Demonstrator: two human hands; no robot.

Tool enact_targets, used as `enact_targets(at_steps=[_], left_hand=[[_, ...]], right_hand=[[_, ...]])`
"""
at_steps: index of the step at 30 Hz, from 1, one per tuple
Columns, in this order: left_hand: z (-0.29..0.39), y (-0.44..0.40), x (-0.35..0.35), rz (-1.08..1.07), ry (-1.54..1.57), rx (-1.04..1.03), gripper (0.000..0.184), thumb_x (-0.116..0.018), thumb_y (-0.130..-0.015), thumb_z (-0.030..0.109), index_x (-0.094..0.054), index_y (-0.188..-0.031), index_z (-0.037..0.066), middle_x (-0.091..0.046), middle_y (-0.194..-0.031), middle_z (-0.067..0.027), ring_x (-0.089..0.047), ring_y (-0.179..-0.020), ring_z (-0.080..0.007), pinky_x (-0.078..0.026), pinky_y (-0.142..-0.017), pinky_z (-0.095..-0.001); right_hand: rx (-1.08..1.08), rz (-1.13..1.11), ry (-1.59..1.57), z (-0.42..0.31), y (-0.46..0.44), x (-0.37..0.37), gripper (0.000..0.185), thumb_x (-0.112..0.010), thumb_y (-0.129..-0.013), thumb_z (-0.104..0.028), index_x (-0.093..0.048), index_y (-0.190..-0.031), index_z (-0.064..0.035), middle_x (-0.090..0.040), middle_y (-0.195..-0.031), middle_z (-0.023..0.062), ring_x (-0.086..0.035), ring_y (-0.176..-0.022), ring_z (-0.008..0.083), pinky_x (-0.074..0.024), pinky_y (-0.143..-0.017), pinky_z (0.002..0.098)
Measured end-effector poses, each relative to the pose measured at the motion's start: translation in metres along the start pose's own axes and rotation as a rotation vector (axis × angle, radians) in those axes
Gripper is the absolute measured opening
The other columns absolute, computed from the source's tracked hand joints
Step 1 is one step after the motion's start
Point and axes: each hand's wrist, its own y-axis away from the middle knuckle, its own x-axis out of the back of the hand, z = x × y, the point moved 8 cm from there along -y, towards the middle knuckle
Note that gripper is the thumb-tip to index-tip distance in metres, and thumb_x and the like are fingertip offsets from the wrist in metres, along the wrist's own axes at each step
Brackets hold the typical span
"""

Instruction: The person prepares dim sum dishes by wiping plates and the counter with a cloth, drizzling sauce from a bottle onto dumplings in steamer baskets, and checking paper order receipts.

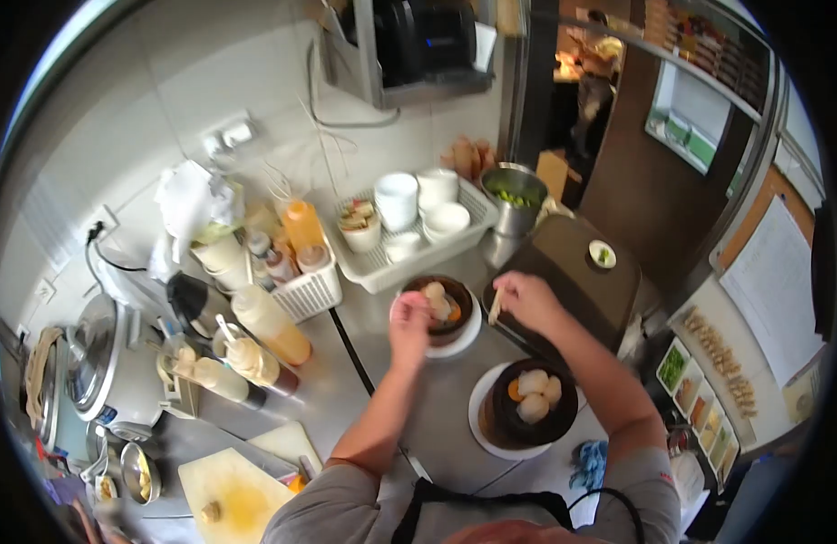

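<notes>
Two dark round pots with pale round pieces and some orange inside stand on white plates. My left hand (pixel 411 313) is at the left rim of the farther pot (pixel 450 334), its fingers bent together; what they hold, if anything, is too small to tell. Just right of that pot, my right hand (pixel 524 302) pinches a small pale beige piece (pixel 496 306) above the edge of a dark tray (pixel 582 263). Nearer to me is the second pot (pixel 493 419), on its own plate (pixel 477 437), touched by neither hand.
Behind the pots are a grey basket (pixel 382 272) of white bowls and a metal pot (pixel 516 216) with greens. Sauce bottles (pixel 278 328), a rice cooker (pixel 119 372) and a cutting board (pixel 205 471) are at the left. A row of ingredient containers (pixel 700 403) lies at the right.
</notes>
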Motion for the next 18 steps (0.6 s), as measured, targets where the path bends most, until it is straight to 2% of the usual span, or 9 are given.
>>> enact_targets(at_steps=[2, 3, 4, 7, 8, 9, 12, 16, 18], left_hand=[[-0.016, -0.004, 0.053, 0.256, -0.106, -0.058, 0.005, -0.049, -0.085, 0.01, -0.047, -0.088, 0.005, -0.047, -0.075, 0.0005, -0.043, -0.065, -0.0065, -0.037, -0.059, -0.0189], [-0.042, -0.008, 0.083, 0.288, -0.228, -0.041, 0.006, -0.046, -0.083, 0.005, -0.047, -0.089, 0.004, -0.046, -0.078, -0.0001, -0.043, -0.069, -0.0083, -0.038, -0.062, -0.0208], [-0.05, -0.005, 0.095, 0.309, -0.36, -0.141, 0.014, -0.047, -0.079, 0.003, -0.047, -0.093, 0.002, -0.046, -0.082, -0.003, -0.043, -0.072, -0.0115, -0.038, -0.067, -0.0231], [-0.076, 0.004, 0.099, 0.145, -0.835, -0.154, 0.027, -0.052, -0.073, 0.004, -0.046, -0.099, -0.001, -0.049, -0.089, -0.0101, -0.047, -0.081, -0.0205, -0.038, -0.075, -0.0299], [-0.07, 0.006, 0.09, 0.113, -0.934, -0.206, 0.029, -0.052, -0.071, 0.004, -0.046, -0.1, -0.001, -0.049, -0.091, -0.0116, -0.047, -0.083, -0.0226, -0.038, -0.076, -0.0312], [-0.063, 0.008, 0.08, 0.087, -1.03, -0.259, 0.032, -0.053, -0.07, 0.005, -0.046, -0.101, -0.001, -0.049, -0.093, -0.0131, -0.048, -0.085, -0.0248, -0.038, -0.077, -0.0326], [-0.072, 0.005, 0.086, 0.082, -0.939, -0.125, 0.032, -0.053, -0.071, 0.005, -0.045, -0.101, -0.001, -0.05, -0.094, -0.0141, -0.047, -0.09, -0.0284, -0.038, -0.078, -0.0355], [-0.079, 0.006, 0.092, 0.096, -0.853, -0.184, 0.032, -0.053, -0.071, 0.005, -0.045, -0.102, -0.002, -0.049, -0.094, -0.0142, -0.047, -0.088, -0.0262, -0.038, -0.077, -0.034], [-0.082, 0.005, 0.091, 0.061, -0.852, -0.139, 0.031, -0.05, -0.076, 0.002, -0.041, -0.105, -0.002, -0.046, -0.097, -0.0113, -0.045, -0.088, -0.0189, -0.037, -0.079, -0.0286]], right_hand=[[-0.144, -0.012, -0.05, 0.047, -0.015, -0.002, 0.021, -0.056, -0.07, -0.011, -0.06, -0.089, -0.003, -0.061, -0.075, 0.0107, -0.059, -0.068, 0.02, -0.0467, -0.064, 0.0314], [-0.182, 0.002, 0.001, 0.057, -0.021, 0.0, 0.017, -0.055, -0.074, -0.006, -0.057, -0.089, -0.0009, -0.059, -0.067, 0.0039, -0.053, -0.058, 0.0098, -0.0446, -0.054, 0.0259], [-0.215, -0.001, -0.015, 0.07, -0.027, -0.002, 0.016, -0.055, -0.074, -0.007, -0.057, -0.089, -0.0012, -0.058, -0.068, 0.0036, -0.053, -0.058, 0.0098, -0.0436, -0.054, 0.0257], [-0.266, -0.023, 0.088, 0.104, -0.045, -0.014, 0.024, -0.057, -0.073, -0.008, -0.056, -0.095, 0.0009, -0.062, -0.082, 0.0092, -0.058, -0.072, 0.013, -0.0458, -0.065, 0.0264], [-0.263, 0.002, 0.031, 0.113, -0.05, -0.019, 0.025, -0.062, -0.07, -0.011, -0.058, -0.092, 0.0013, -0.062, -0.079, 0.0122, -0.061, -0.072, 0.0204, -0.0471, -0.065, 0.0298], [-0.343, 0.013, -0.055, 0.118, -0.053, -0.024, 0.025, -0.061, -0.071, -0.011, -0.058, -0.092, 0.0015, -0.062, -0.077, 0.0108, -0.06, -0.069, 0.0182, -0.0469, -0.063, 0.0286], [-0.503, 0.053, -0.231, 0.136, -0.061, -0.048, 0.022, -0.06, -0.072, -0.01, -0.057, -0.091, 0.0018, -0.06, -0.075, 0.0076, -0.058, -0.064, 0.0136, -0.046, -0.058, 0.0263], [-0.752, 0.018, -0.394, 0.165, -0.05, -0.085, 0.021, -0.059, -0.074, -0.01, -0.055, -0.092, 0.0016, -0.059, -0.077, 0.0065, -0.057, -0.061, 0.0124, -0.0449, -0.053, 0.0255], [-0.764, -0.037, -0.36, 0.169, -0.048, -0.085, 0.022, -0.059, -0.075, -0.01, -0.053, -0.093, 0.0007, -0.058, -0.077, 0.006, -0.057, -0.061, 0.0124, -0.0437, -0.049, 0.0245]])
